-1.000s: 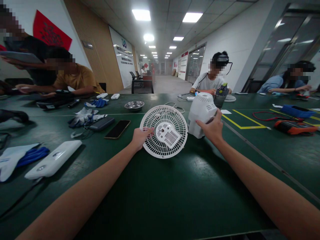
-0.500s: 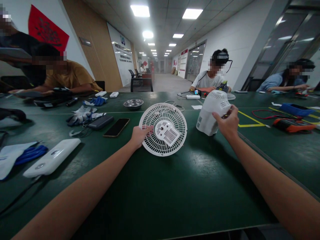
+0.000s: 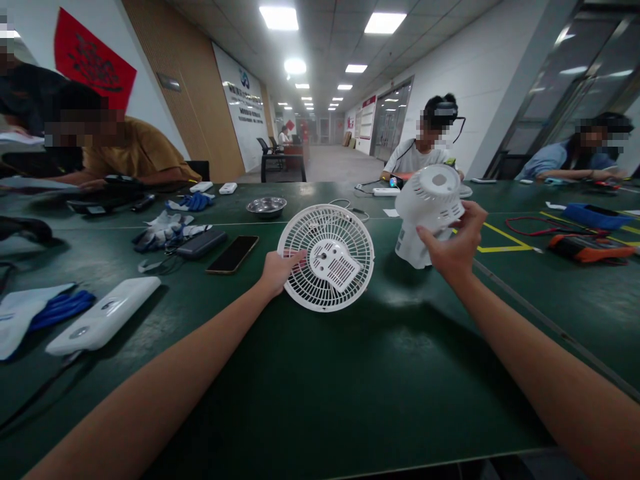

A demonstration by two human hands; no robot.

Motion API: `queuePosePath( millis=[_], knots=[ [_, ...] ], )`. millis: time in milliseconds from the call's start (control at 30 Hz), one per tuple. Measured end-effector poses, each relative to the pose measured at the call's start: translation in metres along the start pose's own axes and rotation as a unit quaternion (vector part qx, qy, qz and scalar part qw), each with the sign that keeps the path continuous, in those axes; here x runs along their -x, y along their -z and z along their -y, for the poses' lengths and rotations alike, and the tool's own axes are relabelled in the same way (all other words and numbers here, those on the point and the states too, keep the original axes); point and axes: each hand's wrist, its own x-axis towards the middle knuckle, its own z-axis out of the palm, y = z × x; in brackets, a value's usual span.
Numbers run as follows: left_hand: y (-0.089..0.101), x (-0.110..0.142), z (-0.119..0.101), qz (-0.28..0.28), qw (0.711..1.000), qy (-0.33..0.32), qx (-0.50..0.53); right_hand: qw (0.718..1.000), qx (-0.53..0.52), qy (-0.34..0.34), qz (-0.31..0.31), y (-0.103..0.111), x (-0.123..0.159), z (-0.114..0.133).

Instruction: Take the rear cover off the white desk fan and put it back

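Observation:
My left hand (image 3: 280, 273) is closed on the left rim of a round white fan grille (image 3: 345, 233), thumb on the near face and fingers behind. A slotted plate with small holes sits at the grille's middle. To the right, my right hand (image 3: 457, 240) grips a white plastic fan housing (image 3: 425, 207) above the table, thumb on the near side and the other fingers partly hidden behind it. A round end with vent slots points up toward me. Grille and housing are apart.
A phone (image 3: 233, 255), a dark power bank (image 3: 203, 244), gloves (image 3: 163, 231) and a white device (image 3: 105, 316) lie on the left. A metal bowl (image 3: 267, 207) stands farther back. An orange multimeter (image 3: 590, 248) and a blue tray (image 3: 595, 217) are at right. Several people sit around.
My right hand has tilted the housing so its round vented end faces me more, and raised it slightly. The grille in my left hand has barely moved.

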Motion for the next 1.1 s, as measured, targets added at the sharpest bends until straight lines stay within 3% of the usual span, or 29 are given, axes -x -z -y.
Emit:
queuePosePath(
  millis=[100,200,500,667,733,800,833,867,900,967,1033,1100],
  knots=[
    [0.001,-0.004,0.004,-0.005,1.0,-0.015,-0.008,0.992,-0.076,-0.049,0.088,-0.014,0.018,0.022],
    [0.001,-0.006,0.007,-0.012,1.0,-0.022,-0.005,0.979,-0.055,-0.104,0.167,-0.03,0.036,0.031],
    [-0.002,-0.001,0.002,-0.03,0.999,-0.019,0.001,0.944,0.079,-0.063,0.314,-0.065,0.062,0.005],
    [-0.003,0.002,0.001,-0.04,0.999,-0.035,-0.006,0.951,0.088,-0.017,0.294,-0.058,0.061,0.016],
    [-0.002,0.003,0.0,-0.043,0.998,-0.047,-0.001,0.966,0.034,0.018,0.257,-0.05,0.059,0.031],
    [-0.002,0.005,0.0,-0.047,0.997,-0.055,0.003,0.968,-0.068,0.001,0.243,-0.043,0.06,0.049],
    [-0.002,0.005,0.0,-0.05,0.997,-0.06,0.003,0.956,-0.134,-0.05,0.258,-0.041,0.063,0.058],
    [-0.002,0.006,0.0,-0.054,0.996,-0.065,0.001,0.926,-0.208,-0.123,0.291,-0.04,0.067,0.067],
    [-0.001,0.006,0.0,-0.058,0.996,-0.071,-0.001,0.878,-0.284,-0.209,0.323,-0.04,0.072,0.076],
    [-0.001,0.006,0.001,-0.069,0.994,-0.089,-0.009,0.753,-0.406,-0.345,0.387,-0.042,0.085,0.09],
    [0.0,0.006,0.002,-0.079,0.991,-0.111,-0.017,0.66,-0.477,-0.404,0.416,-0.045,0.095,0.1],
    [0.0,0.004,0.003,-0.083,0.987,-0.133,-0.023,0.637,-0.515,-0.403,0.408,-0.047,0.102,0.105]
  ],
)
